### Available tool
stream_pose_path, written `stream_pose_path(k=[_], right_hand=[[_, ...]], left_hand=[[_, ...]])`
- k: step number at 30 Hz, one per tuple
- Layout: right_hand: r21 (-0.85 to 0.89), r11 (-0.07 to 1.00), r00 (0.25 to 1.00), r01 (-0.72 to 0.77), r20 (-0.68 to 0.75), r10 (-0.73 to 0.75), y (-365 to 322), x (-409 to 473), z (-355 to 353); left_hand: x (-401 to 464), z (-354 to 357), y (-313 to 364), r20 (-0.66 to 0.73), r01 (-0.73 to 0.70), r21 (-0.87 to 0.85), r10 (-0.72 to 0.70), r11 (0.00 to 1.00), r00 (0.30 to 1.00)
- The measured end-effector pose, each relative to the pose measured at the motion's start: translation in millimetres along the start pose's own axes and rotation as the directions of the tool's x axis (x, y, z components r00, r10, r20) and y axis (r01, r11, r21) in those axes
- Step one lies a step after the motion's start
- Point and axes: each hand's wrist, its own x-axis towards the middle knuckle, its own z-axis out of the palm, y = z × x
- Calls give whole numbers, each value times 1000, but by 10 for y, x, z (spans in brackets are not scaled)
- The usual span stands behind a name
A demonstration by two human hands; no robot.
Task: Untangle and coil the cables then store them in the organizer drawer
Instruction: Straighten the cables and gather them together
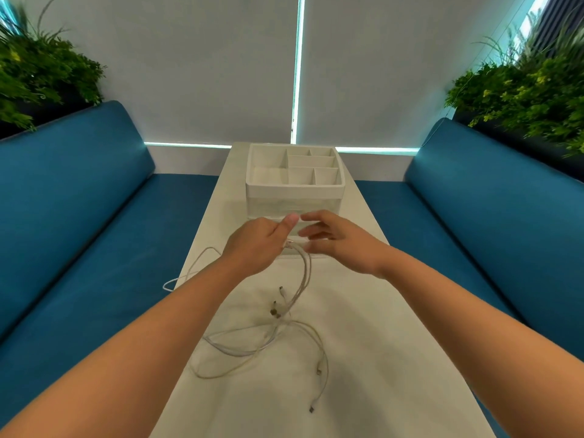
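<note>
Several thin white tangled cables

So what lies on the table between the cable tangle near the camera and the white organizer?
In the head view, both hands: the left hand pinches raised cable strands, the right hand open beside it, before the organizer.

White table ran centre, 6 to 12 o'clock. Blue bench seats flanked it at 9 and 3. Potted ferns stood at 10 and 2. Grey blinds hung at 12.
</note>
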Motion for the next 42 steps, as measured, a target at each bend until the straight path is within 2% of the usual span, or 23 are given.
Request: stream_pose_path(k=[2, 6, 12, 14, 17, 20, 25, 29, 31, 32, 34, 36, 37, 39, 42], right_hand=[[17, 1000, 999, 16, 32, -17, -180, 73, 98], [-175, 984, 998, 25, 56, -15, -240, 131, 261], [-358, 933, 1000, 23, 27, -15, -141, 180, 388], [-395, 919, 999, 12, 45, 7, -135, 178, 371], [-390, 919, 997, 52, 74, -24, -126, 141, 330], [-297, 952, 995, 70, 85, -47, -111, 113, 250], [-10, 999, 998, -53, -25, 53, 19, 0, -93], [288, 948, 974, -134, -136, 179, 128, -71, -317], [337, 928, 958, -162, -171, 229, 173, -104, -335], [278, 943, 954, -185, -181, 240, 199, -116, -325], [-43, 968, 950, -246, -211, 232, 226, -127, -318], [-333, 911, 956, -245, -241, 169, 143, -104, -321], [-365, 909, 965, -202, -234, 121, 44, -82, -308], [-316, 943, 983, -102, -179, 46, -174, 0, -258], [-251, 967, 995, -40, -103, 15, -396, 125, -130]], left_hand=[[16, 33, 52, 43, -6, -45, 8, 999, 999], [50, 55, 42, 83, 22, -184, -6, 983, 997], [60, 83, -1, 137, 72, -279, -34, 958, 990], [69, 65, 3, 156, 92, -270, -51, 958, 986], [66, 25, -11, 211, 42, -136, -12, 990, 977], [34, -6, -81, 283, -10, -64, 28, 998, 959], [18, -164, -174, 354, 55, -255, 40, 965, 934], [74, -257, -238, 399, 70, -293, 56, 953, 915], [124, -254, -217, 366, 48, -248, 48, 968, 929], [144, -251, -197, 347, 20, -206, 54, 978, 936], [178, -253, -138, 329, -49, -143, 94, 989, 940], [213, -263, -47, 347, -109, -104, 139, 989, 928], [231, -264, 17, 359, -137, -91, 160, 986, 920], [282, -246, 158, 369, -182, -102, 207, 978, 906], [367, -237, 307, 374, -156, -207, 225, 966, 900]])
